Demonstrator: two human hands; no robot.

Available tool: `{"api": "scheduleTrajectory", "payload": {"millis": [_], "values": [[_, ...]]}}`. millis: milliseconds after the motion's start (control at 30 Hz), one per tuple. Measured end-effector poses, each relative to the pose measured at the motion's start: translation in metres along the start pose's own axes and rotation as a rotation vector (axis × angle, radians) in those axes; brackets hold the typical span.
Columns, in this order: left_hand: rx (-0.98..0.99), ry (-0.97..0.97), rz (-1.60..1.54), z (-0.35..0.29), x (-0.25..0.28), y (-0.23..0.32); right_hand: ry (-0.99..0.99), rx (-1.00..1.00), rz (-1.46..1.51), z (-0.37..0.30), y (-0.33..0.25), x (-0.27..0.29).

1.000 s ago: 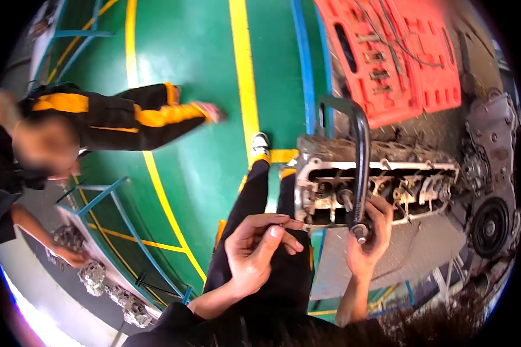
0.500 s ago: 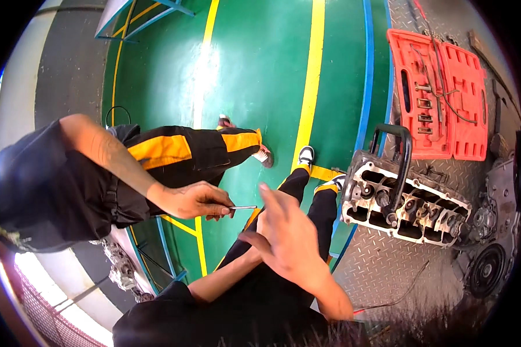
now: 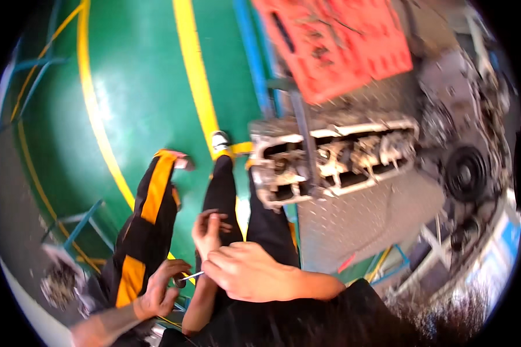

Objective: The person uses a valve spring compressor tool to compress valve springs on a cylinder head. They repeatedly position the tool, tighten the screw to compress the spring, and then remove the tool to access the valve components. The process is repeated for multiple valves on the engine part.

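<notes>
The fingers of the right hand are bent in toward the palm, their tips meeting the end of a thin, straight, silvery metal rod; whether they grip it or only touch it cannot be told. The rod's other end, with a dark rounded piece, sits in the curled fingers of a co-worker's hand, just left of the person's wrists. The left hand is raised, thumb up and fingers partly bent with a narrow gap; whether anything lies inside cannot be told. The right hand crosses in front of the left forearm, leaving little space between the two.

Farther out, the black-trousered legs stand beside the left edge of a grey steel bench with a raised tread pattern. On it, well apart from the hands, lies a long, dirty grey metal cylinder head, a dark bar-shaped tool across it. An open red plastic tool case lies above. Green floor with yellow lines spreads to the upper left.
</notes>
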State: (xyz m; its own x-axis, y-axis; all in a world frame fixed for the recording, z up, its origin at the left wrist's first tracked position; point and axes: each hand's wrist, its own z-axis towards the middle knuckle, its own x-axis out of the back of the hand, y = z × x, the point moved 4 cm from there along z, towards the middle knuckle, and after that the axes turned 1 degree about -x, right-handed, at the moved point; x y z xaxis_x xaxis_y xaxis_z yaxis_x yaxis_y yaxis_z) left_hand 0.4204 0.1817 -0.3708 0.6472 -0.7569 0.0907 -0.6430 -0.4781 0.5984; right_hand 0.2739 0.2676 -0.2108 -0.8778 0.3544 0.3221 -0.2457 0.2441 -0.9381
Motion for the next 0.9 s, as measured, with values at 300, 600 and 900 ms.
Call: {"api": "scheduleTrajectory", "payload": {"millis": [300, 600, 900], "values": [[-0.101, 0.006, 0.040, 0.010, -0.009, 0.024, 0.600, -1.269, -0.508, -0.236, 0.067, 0.066], [-0.256, 0.129, 0.036, -0.001, -0.043, 0.084, 0.564, -1.418, -0.626, -0.270, 0.145, 0.062], [-0.525, -0.018, 0.156, -0.049, -0.098, 0.147, 0.922, -1.121, -0.269, -0.189, 0.058, 0.097]]}}
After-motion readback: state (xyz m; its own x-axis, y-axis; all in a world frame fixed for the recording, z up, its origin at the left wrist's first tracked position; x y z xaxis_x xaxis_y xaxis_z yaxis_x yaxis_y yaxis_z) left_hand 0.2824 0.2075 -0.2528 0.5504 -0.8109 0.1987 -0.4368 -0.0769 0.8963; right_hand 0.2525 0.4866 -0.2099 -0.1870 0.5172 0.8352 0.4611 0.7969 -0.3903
